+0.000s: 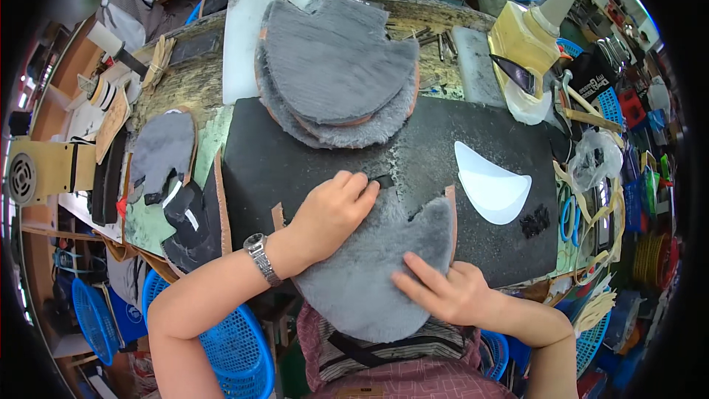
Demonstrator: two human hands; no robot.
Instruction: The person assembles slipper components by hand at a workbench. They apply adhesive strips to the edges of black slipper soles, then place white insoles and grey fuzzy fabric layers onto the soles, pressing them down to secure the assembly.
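Note:
A grey fleece piece (367,273) with tan backing edges lies in front of me, overhanging the near edge of a black work mat (509,258). My left hand (332,210), with a metal watch on its wrist, is closed at the fleece's upper left part. From its fingertips sticks out a small black strip (382,181); its other end is hidden. My right hand (450,292) rests on the fleece's right side, fingers stretched out and holding nothing. Beyond my hands is a stack of similar grey fleece pieces (340,59). To the right lies a curved white template (495,185).
Small black scraps (535,222) lie near blue-handled scissors (569,218). A yellowish glue bottle (524,41) stands at the back right. Another grey fleece piece (164,148) lies on the left. Below the bench edge stands a blue basket (236,347). A person (133,4) sits far left.

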